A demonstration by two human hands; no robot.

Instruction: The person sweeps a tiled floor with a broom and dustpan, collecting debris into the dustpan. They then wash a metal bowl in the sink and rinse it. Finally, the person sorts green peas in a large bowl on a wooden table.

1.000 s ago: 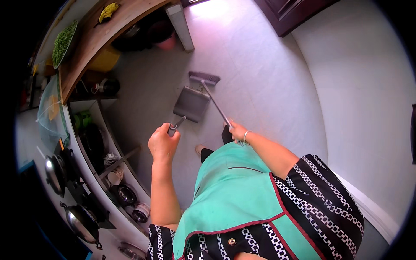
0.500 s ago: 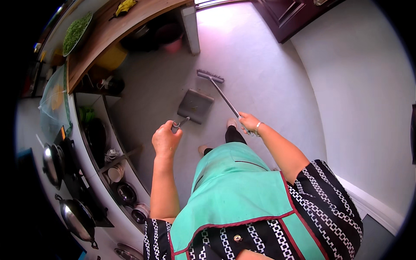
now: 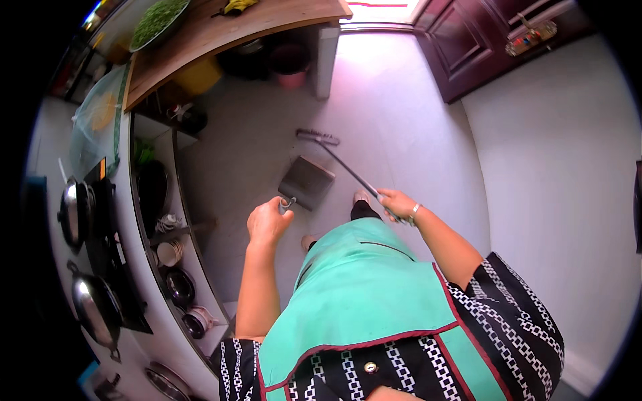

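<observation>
The left hand (image 3: 269,222) was closed in a fist, its fingers wrapped around the metal handle of a dark dustpan (image 3: 306,182). The pan hung low over the pale floor (image 3: 394,113), just ahead of the person's feet, its flat face turned up toward the camera. The right hand (image 3: 396,203) gripped the thin dark stick of a broom (image 3: 348,167), fingers curled tight about it; a bracelet sat on that wrist. The broom's narrow head (image 3: 318,137) lay on the floor just beyond the far edge of the dustpan, close to it, though whether the two touched could not be told.

A green apron covered the person's front, over black-and-white patterned sleeves. To the left ran a white bench (image 3: 144,267) with open shelves beneath, holding bowls and pots; two lidded steel pans (image 3: 93,304) stood on a stove there. Farther off, a wooden bench (image 3: 221,33) carried a round tray of green vegetables (image 3: 159,19). A yellow tub (image 3: 195,75) and a pink bucket (image 3: 292,72) stood under it. Dark wooden cabinet doors (image 3: 468,47) filled the upper right corner.
</observation>
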